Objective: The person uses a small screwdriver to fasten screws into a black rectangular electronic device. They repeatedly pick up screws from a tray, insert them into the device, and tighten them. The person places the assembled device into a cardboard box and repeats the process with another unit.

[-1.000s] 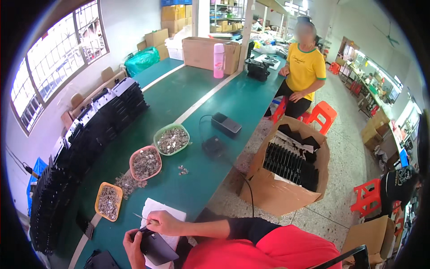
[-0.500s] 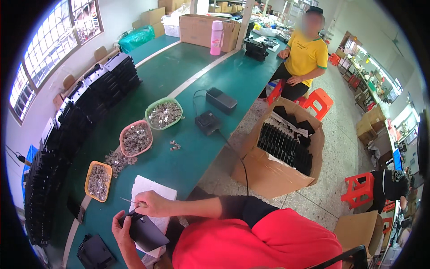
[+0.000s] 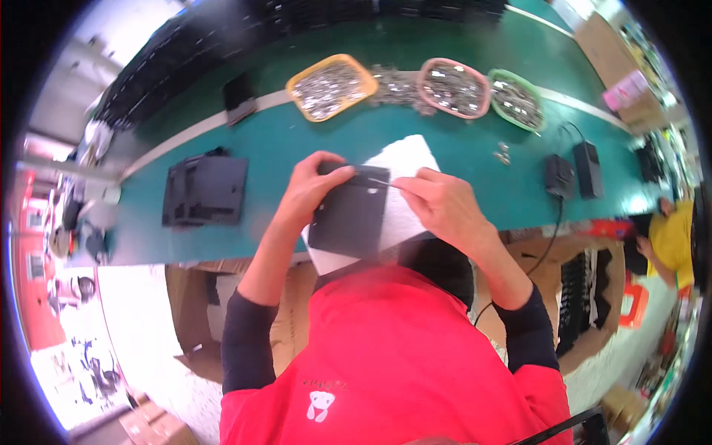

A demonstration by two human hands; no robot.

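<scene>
A flat black plastic panel lies tilted over a white foam pad near the table's front edge. My left hand grips the panel's upper left corner, thumb on top along the far edge. In my right hand, thumb and fingers pinch a thin metal rod-like tool. Its shaft reaches left across the panel's upper part, close to my left thumb. The tool's far end is too fine to make out. Left of my hands, a larger black plastic housing rests on the green table.
Beyond my hands stand an orange basket, a pink basket and a green basket, holding small metal parts. A loose heap of parts lies between two baskets. Black corded devices sit right; a person in yellow is beyond.
My view has swung round to face the table squarely. The tool, earlier raised beside the panel's far edge, now lies across its upper part. Both hands keep their holds.
</scene>
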